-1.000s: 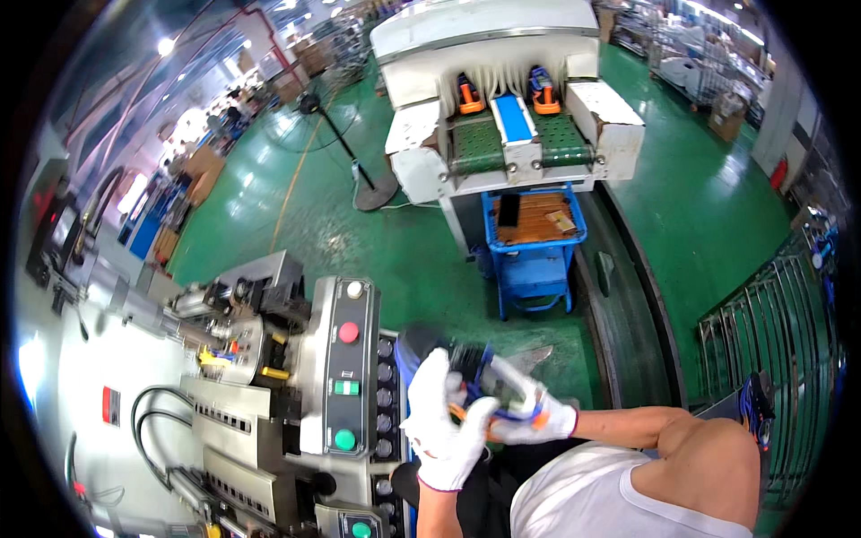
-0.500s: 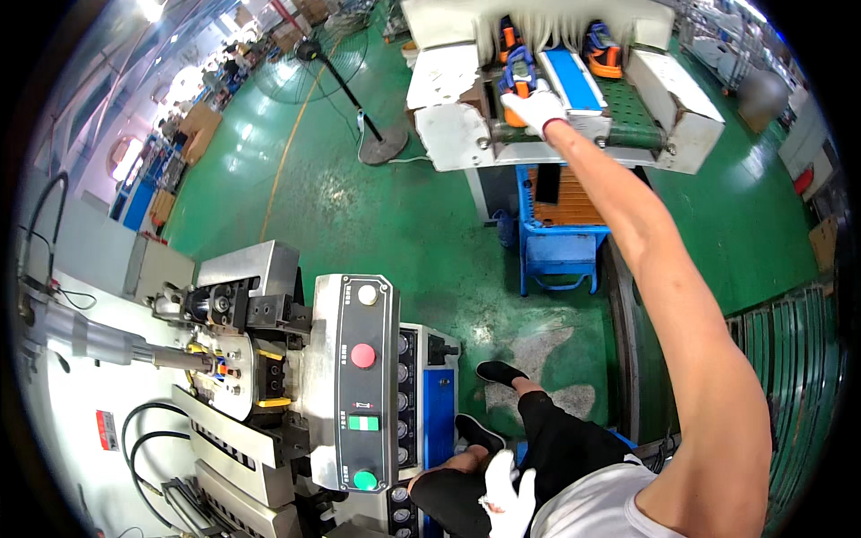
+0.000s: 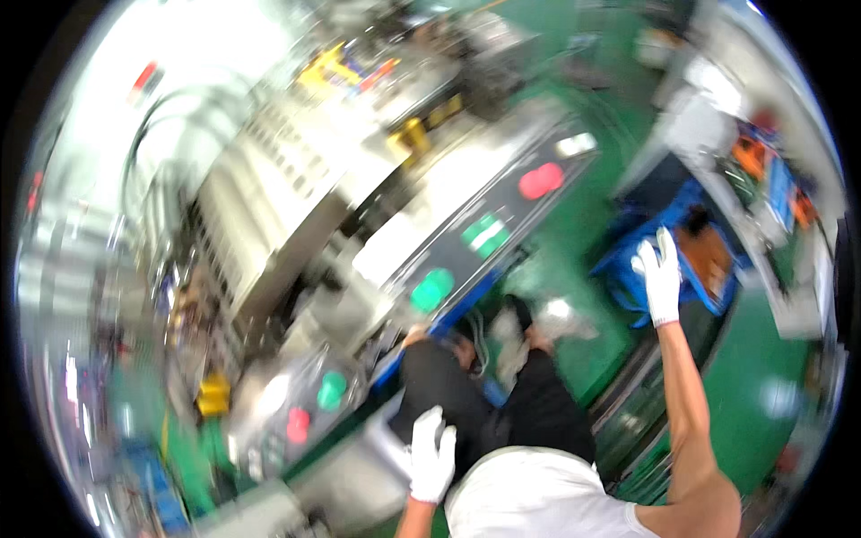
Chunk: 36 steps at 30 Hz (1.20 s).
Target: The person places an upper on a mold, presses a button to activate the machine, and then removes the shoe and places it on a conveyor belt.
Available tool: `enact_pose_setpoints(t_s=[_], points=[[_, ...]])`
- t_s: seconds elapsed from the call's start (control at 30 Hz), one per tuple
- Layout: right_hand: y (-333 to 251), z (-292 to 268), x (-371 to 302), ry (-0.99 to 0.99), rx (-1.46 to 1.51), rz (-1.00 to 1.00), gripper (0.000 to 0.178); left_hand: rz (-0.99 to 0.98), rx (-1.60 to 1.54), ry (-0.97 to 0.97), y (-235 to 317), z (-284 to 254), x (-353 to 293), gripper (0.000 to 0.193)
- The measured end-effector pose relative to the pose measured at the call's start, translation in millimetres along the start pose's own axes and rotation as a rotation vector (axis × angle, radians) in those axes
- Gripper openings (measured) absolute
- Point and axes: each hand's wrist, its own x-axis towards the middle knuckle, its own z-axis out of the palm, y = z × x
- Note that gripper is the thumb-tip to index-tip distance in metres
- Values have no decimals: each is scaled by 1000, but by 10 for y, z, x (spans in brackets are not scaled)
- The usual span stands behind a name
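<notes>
Closest in, the white-gloved left hand (image 3: 432, 457) hangs over the dark cloth shorts (image 3: 448, 386), thumb and fingers released, nothing in them. Beside it spreads the white fabric shirt (image 3: 538, 493). To the near left, a smaller grey control box (image 3: 273, 439) shows a round green button and a round red one, badly smeared by blur.

A step farther, the long dark-grey rectangular control panel (image 3: 457, 247) slants across the middle, its green, red and white buttons doubled in the streaking. On its left sits the bulky silver metal machine (image 3: 278, 170), slotted along one side.

Over on the right, the white-gloved right hand (image 3: 661, 280) has its fingers spread and empty, in front of the blue plastic cart (image 3: 619, 269); whether they touch, I can't tell. The cart stands on the glossy green floor (image 3: 560, 247), a brown slatted surface (image 3: 708, 255) on top, a dark item lying there.

Beyond, at far right, the white-sided conveyor (image 3: 789, 300) carries blurred orange-and-dark shoes (image 3: 752, 157), one each side of a bright blue strip (image 3: 780, 193).
</notes>
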Motion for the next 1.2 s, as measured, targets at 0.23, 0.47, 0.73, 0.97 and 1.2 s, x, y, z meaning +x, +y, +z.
enact_pose_setpoints(t_s=[0.23, 0.47, 0.73, 0.97, 1.2], points=[[-252, 1692, -2559, -893, -97, 78, 63, -650, 169, 781, -1231, -1159, -2726, 28], [-592, 2086, -2920, -1362, -343, -334, 64, -2189, 329, 1244, -815, -41, -7145, 68], [-576, 2467, -2955, -1567, -587, -660, 69, -2240, 182, 1380, -939, 956, -6615, 63], [-766, 2437, -3408, -1648, -663, -636, 72, -1855, 319, 1198, -828, 620, -6090, 38], [-1002, 2160, -4281, -1905, -303, -571, 68, -1093, 239, 1106, -1118, 65, -4283, 32]])
